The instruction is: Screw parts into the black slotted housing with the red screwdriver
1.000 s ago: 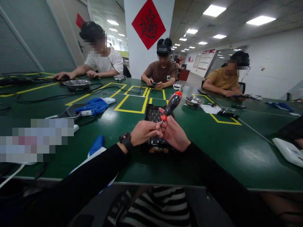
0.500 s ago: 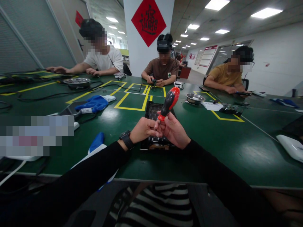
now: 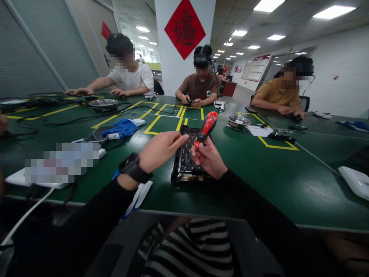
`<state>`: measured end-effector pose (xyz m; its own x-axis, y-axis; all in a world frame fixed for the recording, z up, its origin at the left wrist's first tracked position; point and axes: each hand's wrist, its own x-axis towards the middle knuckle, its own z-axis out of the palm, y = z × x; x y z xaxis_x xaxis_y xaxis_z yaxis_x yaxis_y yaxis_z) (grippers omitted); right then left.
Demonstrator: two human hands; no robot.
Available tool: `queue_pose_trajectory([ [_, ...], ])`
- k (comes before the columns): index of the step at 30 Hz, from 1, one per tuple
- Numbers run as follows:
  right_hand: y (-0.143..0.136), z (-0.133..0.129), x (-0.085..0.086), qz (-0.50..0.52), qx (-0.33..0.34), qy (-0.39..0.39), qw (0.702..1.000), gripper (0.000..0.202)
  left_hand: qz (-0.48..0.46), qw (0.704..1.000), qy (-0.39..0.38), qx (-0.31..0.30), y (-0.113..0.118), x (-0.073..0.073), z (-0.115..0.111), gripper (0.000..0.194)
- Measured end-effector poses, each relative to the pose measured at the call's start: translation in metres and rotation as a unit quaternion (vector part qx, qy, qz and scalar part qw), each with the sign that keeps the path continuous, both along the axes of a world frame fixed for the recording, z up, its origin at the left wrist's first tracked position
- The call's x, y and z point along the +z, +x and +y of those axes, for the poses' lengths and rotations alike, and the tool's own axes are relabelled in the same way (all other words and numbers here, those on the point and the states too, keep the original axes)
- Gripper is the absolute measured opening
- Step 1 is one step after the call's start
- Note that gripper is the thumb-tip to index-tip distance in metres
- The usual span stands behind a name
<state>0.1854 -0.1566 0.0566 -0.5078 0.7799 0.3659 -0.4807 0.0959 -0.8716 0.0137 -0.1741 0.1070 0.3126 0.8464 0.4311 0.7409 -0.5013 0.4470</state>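
A screwdriver with a red and black handle (image 3: 208, 126) is held in my right hand (image 3: 211, 157), its handle tilted up and to the right. Below it, a black rectangular device (image 3: 188, 154) with rows of small parts inside lies on the green table. My left hand (image 3: 162, 150) hovers over the device's left side, thumb and fingers drawn close together. Whether something small sits between those fingertips cannot be made out. The screwdriver's tip is hard to see near the right fingers.
Blue and white gloves (image 3: 123, 129) lie at the left, beyond a white power strip (image 3: 100, 153) with cables. A metal bowl (image 3: 238, 121) and dark parts (image 3: 281, 135) on paper sit at the right. Three people work across the table (image 3: 259, 173).
My left hand has come away from the screwdriver and my right hand, moving left and slightly up. More of the device's inside shows. The right hand still holds the screwdriver.
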Motion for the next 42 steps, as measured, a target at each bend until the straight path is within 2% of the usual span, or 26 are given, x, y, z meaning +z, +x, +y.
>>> queue_pose_trajectory([
  [2, 0.000, -0.001, -0.001, 0.002, 0.002, 0.005, 1.000, 0.020, -0.056, 0.998, 0.007, 0.034, 0.004, -0.015, -0.025, 0.034],
  [5, 0.000, -0.003, -0.001, 0.000, 0.006, 0.005, 1.000, 0.022, -0.104, 0.990, 0.035, 0.088, 0.015, -0.050, -0.052, 0.027],
  [7, 0.000, -0.004, 0.000, 0.000, 0.011, 0.004, 1.000, 0.023, -0.112, 0.985, 0.046, 0.120, 0.021, -0.068, -0.058, 0.025],
  [9, 0.000, -0.004, 0.000, -0.004, 0.015, 0.003, 1.000, 0.027, -0.108, 0.985, 0.048, 0.123, 0.025, -0.077, -0.057, 0.022],
  [13, 0.001, -0.001, -0.002, -0.016, 0.015, 0.009, 1.000, 0.034, -0.102, 0.987, 0.042, 0.113, 0.023, -0.075, -0.047, 0.018],
  [16, 0.001, 0.000, -0.002, -0.008, 0.020, 0.012, 1.000, 0.032, -0.097, 0.990, 0.034, 0.100, 0.019, -0.074, -0.039, 0.017],
  [22, 0.000, -0.002, 0.001, 0.010, 0.022, -0.020, 1.000, 0.033, -0.125, 0.990, 0.011, 0.072, 0.015, -0.079, -0.025, 0.020],
  [32, 0.000, 0.001, -0.002, -0.013, -0.004, -0.011, 1.000, 0.028, -0.162, 0.986, -0.026, 0.029, 0.013, -0.081, -0.034, 0.020],
  [37, -0.001, 0.000, -0.001, -0.001, -0.006, 0.000, 1.000, 0.032, -0.163, 0.986, -0.006, 0.031, 0.013, -0.081, -0.034, 0.019],
  [42, -0.003, -0.005, 0.002, -0.008, -0.008, -0.003, 1.000, 0.043, -0.152, 0.986, 0.015, 0.059, 0.013, -0.084, -0.035, 0.018],
])
